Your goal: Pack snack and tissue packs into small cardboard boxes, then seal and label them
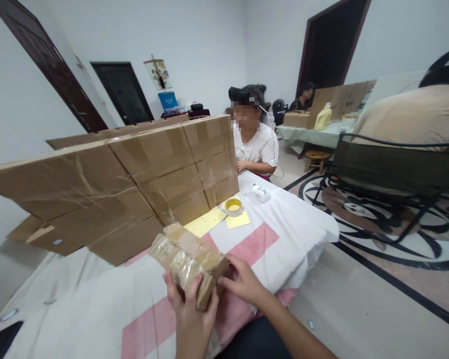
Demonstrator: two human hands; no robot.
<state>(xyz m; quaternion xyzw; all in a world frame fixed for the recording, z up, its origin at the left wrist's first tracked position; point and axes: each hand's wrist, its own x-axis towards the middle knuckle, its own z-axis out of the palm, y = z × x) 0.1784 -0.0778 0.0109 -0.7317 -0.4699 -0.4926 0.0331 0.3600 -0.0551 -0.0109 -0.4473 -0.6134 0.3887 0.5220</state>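
A small cardboard box [198, 254] wrapped in shiny clear tape lies tilted on the cloth near the table's front edge. Fingers of my left hand [192, 304] press round its near left side and the near end. At the right end, my right hand [243, 281] grips the box's edge between thumb and fingers. Just beyond the box, a roll of tape [233, 207] rests on yellow paper [209, 219]. A white handheld device [260, 192] lies farther back on the cloth.
Stacked, taped cartons [168, 179] form a wall along the table's left and far side. A person in a white shirt [260, 149] sits behind it. To the right stand a folding chair [389, 169] with someone in it and a wooden stool [317, 159].
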